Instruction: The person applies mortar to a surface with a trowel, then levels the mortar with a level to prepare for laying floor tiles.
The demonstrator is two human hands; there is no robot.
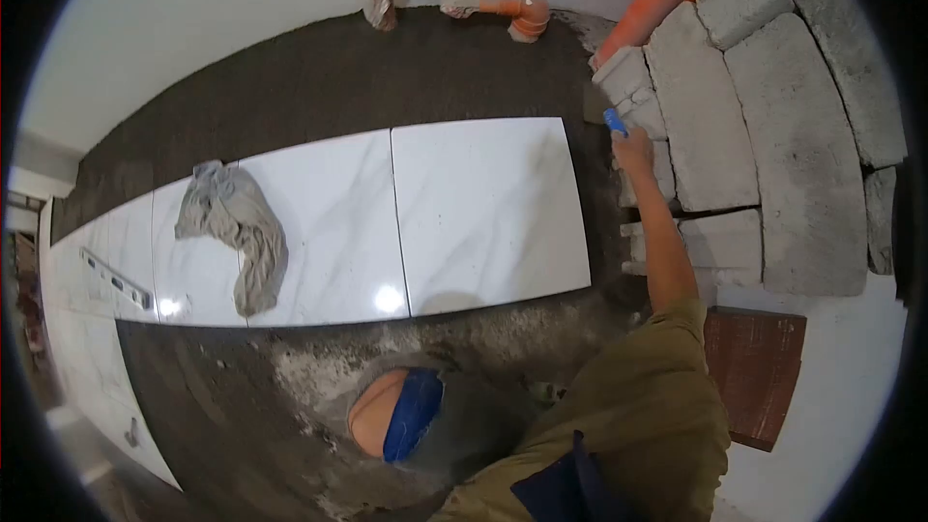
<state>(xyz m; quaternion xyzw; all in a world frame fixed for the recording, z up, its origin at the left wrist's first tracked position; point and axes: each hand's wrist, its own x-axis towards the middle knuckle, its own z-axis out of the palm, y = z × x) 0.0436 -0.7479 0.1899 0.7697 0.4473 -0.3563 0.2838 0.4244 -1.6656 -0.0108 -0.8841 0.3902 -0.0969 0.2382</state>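
Note:
My right hand [633, 152] is closed around the blue handle of a trowel [615, 123] at the right end of the floor. The trowel's blade lies on the dark mortar [603, 104], beside the block wall. My left hand is not in view. To the left of my right hand, white marbled tiles [493, 213] run in a row across the floor, with dark mortar along both sides. A crumpled grey cloth [242, 232] lies on the tiles, and a spirit level [116, 277] rests at the far left.
Rough grey blocks [793, 126] form a wall on the right, with an orange pipe [657, 0] beside it. An orange elbow pipe [527, 13] and a wrapped stub [384, 4] stand by the back wall. A reddish-brown panel [756, 372] is at lower right.

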